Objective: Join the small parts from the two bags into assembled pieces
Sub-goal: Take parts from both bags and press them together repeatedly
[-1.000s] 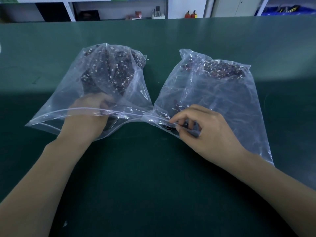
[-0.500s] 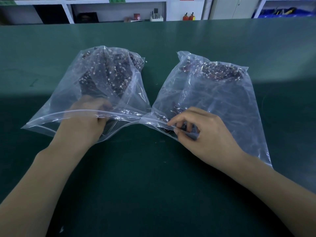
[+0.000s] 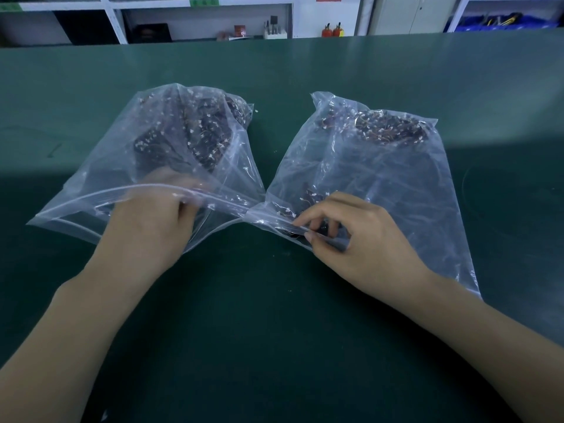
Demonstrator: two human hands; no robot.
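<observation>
Small dark wired parts (image 3: 207, 138) fill two clear, limp zip bags (image 3: 381, 184) lying side by side on green tabletop (image 3: 274, 315). Left hand (image 3: 152, 227) reaches inside left bag, grip blurred, cannot tell. Right hand (image 3: 357, 236) pinches parts at right bag's mouth. Light, tangle-prone; take single connectors.

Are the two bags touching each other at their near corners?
Touching. The head view shows the left bag and right bag meeting corner to corner, no mat visible between.

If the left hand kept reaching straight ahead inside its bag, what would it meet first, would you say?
Probably the dark heap of small parts at the far end of the left bag; the left hand points that way, though depth is unclear.
</observation>
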